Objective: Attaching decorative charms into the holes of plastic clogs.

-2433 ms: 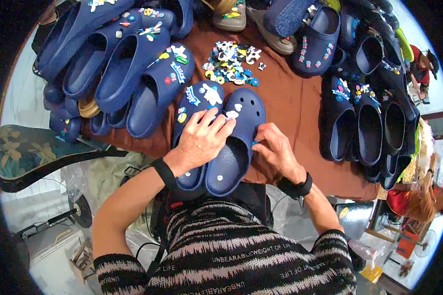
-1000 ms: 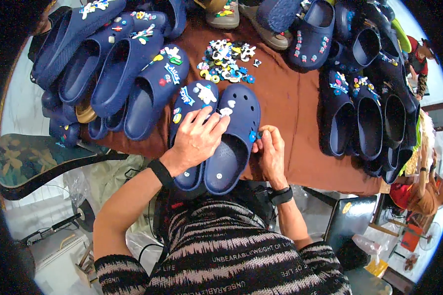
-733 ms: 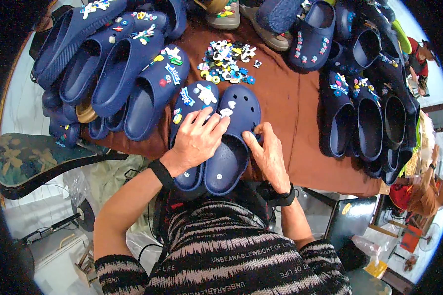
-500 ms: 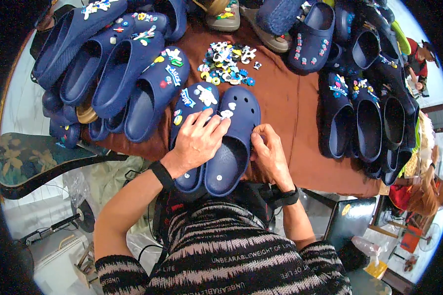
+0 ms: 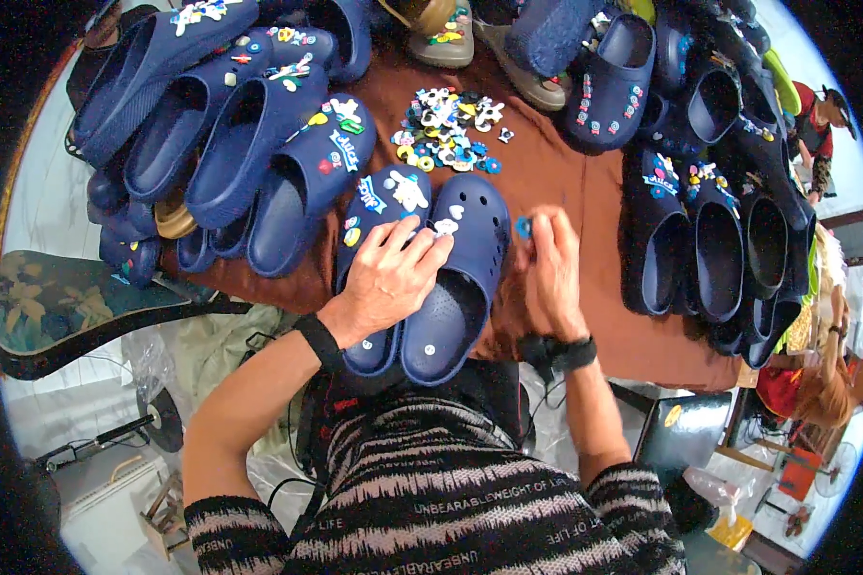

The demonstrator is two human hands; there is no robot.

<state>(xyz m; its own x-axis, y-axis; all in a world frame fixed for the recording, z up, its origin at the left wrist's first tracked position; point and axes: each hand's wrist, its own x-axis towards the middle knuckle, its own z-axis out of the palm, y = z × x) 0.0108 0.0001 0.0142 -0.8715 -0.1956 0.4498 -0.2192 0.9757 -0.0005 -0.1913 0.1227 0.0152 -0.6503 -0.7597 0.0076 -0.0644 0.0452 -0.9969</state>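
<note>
A pair of navy clogs lies in front of me. The right clog [image 5: 441, 326] has open holes and a couple of white charms on its top; the left clog [image 5: 366, 206] carries several charms. My left hand [image 5: 390, 278] lies across both clogs, its fingertips closed over the right clog's upper by a white charm. Off the right clog's outer side, my right hand [image 5: 553, 273] pinches a small round blue charm [image 5: 524, 228] between thumb and fingers. Beyond the clogs lies a heap of loose charms [image 5: 446, 129] in white, yellow, black and blue.
Stacked navy clogs [image 5: 249, 144] with charms stand at the left of the brown-covered table [image 5: 594, 259], and more clogs [image 5: 714, 230] line its right side. A patterned chair [image 5: 77, 297] sits at the left. Another person [image 5: 815, 134] is at the far right.
My right hand has moved from the right clog's side out to the right and slightly up, and the blue charm now shows in its fingers. My left hand stays on the clogs.
</note>
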